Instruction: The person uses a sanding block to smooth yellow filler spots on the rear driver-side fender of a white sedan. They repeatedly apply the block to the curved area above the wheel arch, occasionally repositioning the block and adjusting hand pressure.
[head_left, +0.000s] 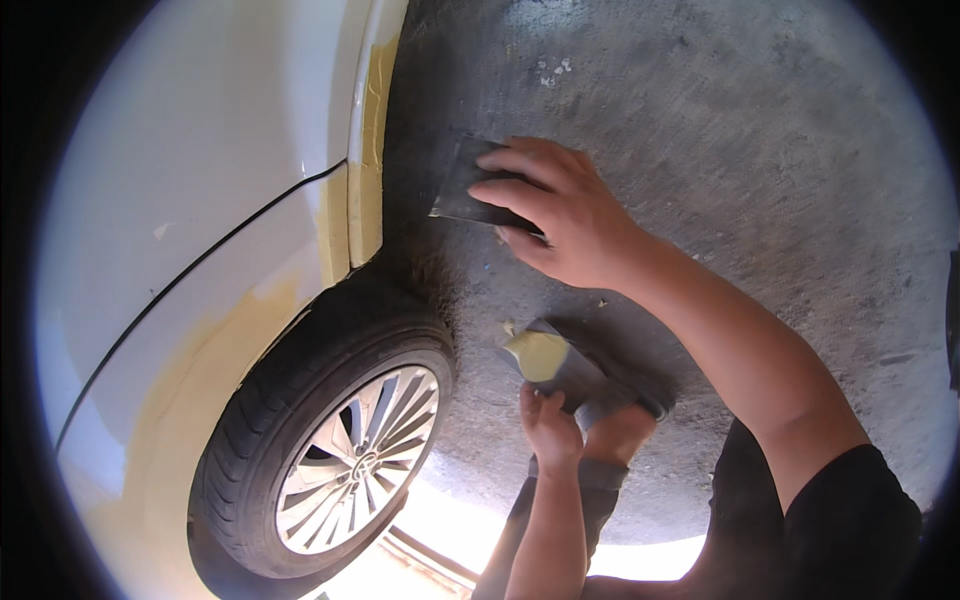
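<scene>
My right hand (570, 202) grips a thin dark rectangular spreader (463, 191), fingers spread across its upper face. It is over the floor, apart from the car's side. Lower down, my left hand (555, 431) holds a dark flat plate (589, 376) by its near edge. A lump of yellowish body filler (538, 354) lies on that plate. The white car's body panel (187, 150) bears smoothed yellowish filler (217, 337) along the wheel arch. More filler (369, 180) covers the lower sill edge, with uneven ridges toward its far end.
A tyre (247, 457) with a silver multi-spoke wheel (364, 465) stands under the arch, near my left hand. My foot (622, 431) rests on the rough concrete floor (750, 150), just beyond the plate. White spots (555, 73) mark the floor farther off.
</scene>
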